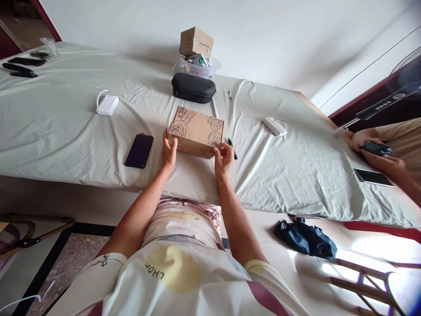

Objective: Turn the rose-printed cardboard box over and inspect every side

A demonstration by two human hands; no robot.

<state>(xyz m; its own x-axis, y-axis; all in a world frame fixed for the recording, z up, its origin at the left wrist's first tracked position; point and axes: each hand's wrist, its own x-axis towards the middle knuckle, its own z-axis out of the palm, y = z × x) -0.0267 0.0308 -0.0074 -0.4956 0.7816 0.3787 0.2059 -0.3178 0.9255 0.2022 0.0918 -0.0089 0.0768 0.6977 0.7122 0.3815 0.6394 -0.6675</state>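
A brown cardboard box (198,127) lies on the cloth-covered table in front of me, with black scribbled flower-like drawings at its top corners. My left hand (169,150) grips its left front corner, thumb on the near side. At the right front corner my right hand (224,159) holds the box between thumb and fingers. Just beyond the right hand rests a black marker (233,148). A dark smartphone (139,151) lies flat to the left of my left hand. Behind the box sits a black zippered case (193,88).
A plastic basket (210,70) of small items carries another carton (196,41). White corded blocks stand left (108,105) and right (275,126). At the right edge, another person's hands (383,160) hold a dark object near a phone (374,177). A pen (230,95) lies farther back.
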